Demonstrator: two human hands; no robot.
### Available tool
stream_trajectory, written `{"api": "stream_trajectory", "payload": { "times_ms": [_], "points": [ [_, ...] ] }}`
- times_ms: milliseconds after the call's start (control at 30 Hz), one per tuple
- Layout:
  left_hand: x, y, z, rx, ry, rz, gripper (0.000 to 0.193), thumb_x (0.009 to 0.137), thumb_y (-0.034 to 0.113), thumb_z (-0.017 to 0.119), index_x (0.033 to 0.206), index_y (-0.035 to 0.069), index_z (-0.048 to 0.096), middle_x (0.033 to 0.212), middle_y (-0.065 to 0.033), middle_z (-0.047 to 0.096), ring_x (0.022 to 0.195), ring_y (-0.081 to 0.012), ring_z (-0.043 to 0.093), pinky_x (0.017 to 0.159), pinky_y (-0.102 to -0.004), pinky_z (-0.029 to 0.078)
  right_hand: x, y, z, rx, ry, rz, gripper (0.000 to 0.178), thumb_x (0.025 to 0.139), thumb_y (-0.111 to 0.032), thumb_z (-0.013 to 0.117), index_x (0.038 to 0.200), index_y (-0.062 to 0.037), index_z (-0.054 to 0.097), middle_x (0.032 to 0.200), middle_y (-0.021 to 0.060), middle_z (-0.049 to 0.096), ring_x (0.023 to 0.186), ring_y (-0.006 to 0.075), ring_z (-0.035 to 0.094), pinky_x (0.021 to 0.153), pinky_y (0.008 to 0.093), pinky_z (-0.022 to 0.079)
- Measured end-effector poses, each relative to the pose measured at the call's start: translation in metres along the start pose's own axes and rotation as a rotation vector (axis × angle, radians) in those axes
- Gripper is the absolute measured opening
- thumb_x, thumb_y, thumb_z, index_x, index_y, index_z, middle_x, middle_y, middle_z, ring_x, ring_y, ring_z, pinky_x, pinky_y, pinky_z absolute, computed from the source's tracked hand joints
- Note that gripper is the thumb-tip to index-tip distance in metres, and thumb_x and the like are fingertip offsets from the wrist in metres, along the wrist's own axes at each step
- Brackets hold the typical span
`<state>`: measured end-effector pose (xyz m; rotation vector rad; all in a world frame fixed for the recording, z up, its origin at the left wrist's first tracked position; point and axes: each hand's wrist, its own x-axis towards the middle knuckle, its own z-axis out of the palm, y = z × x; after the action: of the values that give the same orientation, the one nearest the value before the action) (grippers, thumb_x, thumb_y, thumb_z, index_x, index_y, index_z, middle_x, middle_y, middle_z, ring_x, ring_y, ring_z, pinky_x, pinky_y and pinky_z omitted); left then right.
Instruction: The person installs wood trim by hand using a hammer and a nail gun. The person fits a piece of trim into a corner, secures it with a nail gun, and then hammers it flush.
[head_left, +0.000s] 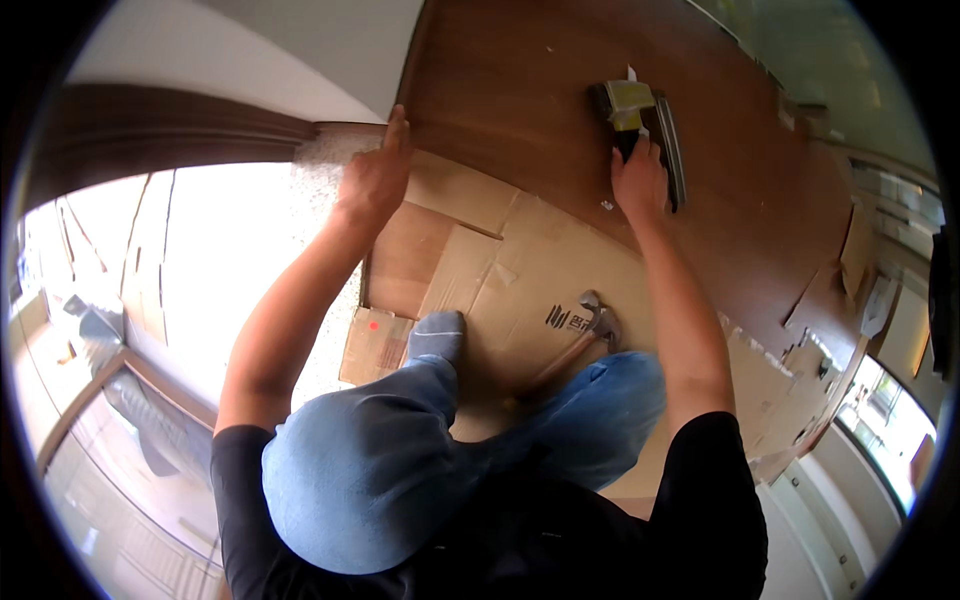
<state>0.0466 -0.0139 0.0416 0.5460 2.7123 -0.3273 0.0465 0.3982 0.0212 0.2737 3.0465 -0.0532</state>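
Observation:
My right hand [641, 183] is wrapped around the black handle of a nail gun [628, 98], which has a yellowish body and a long grey magazine. The tool is over a reddish-brown wood floor [520, 75]. At the far left, my left hand [376, 178] reaches to the base of a white wall corner [350, 60], holding nothing. Its index finger stretches along the dark strip at the wall's foot; the other fingers are partly hidden. A claw hammer [600, 322] lies on a flattened cardboard sheet [545, 245] by my bent knee, its handle end hidden by my leg.
My socked foot [436, 336] rests on the cardboard. A speckled stone sill [325, 190] runs beside a bright opening at the left. Torn cardboard edges [825, 285] and a white drawer unit [815, 510] are at the right. Small white scraps [607, 205] lie on the wood.

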Motion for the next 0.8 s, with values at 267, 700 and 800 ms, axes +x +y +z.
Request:
{"api": "stream_trajectory", "payload": {
  "times_ms": [267, 700, 800],
  "points": [
    [0.0, -0.003, 0.015, 0.124, 0.197, 0.057, 0.074, 0.086, 0.003, 0.065, 0.156, 0.001, 0.044, 0.174, -0.0192, 0.024, 0.067, -0.0266, 0.075, 0.058, -0.0372, 0.062, 0.006, 0.007, 0.011, -0.014, -0.011, 0.001, 0.051, 0.102, -0.038, 0.066, 0.134, 0.0006, 0.057, 0.123, 0.0174, 0.063, 0.115, 0.0336, 0.067, 0.094, 0.0465, 0.054],
    [-0.005, -0.005, 0.006, 0.032, 0.124, 0.016, 0.068, 0.089, 0.002, 0.062, 0.156, 0.004, 0.045, 0.174, -0.0226, 0.022, 0.073, -0.0326, 0.077, 0.062, -0.0415, 0.065, -0.079, -0.031, -0.01, 1.938, -0.254, 0.844, 0.043, 0.107, -0.036, 0.066, 0.136, -0.0051, 0.058, 0.132, 0.0115, 0.06, 0.123, 0.0275, 0.058, 0.103, 0.0457, 0.051],
    [-0.008, -0.006, 0.003, -0.03, 0.055, -0.028, 0.07, 0.088, 0.0, 0.06, 0.156, 0.001, 0.043, 0.174, -0.0232, 0.019, 0.072, -0.0338, 0.077, 0.064, -0.0441, 0.065, -0.042, -0.041, -0.013, 2.404, -0.057, 1.227, 0.048, 0.105, -0.042, 0.066, 0.134, -0.0042, 0.058, 0.134, 0.0144, 0.058, 0.123, 0.0291, 0.057, 0.101, 0.0466, 0.052]
  ]
}}
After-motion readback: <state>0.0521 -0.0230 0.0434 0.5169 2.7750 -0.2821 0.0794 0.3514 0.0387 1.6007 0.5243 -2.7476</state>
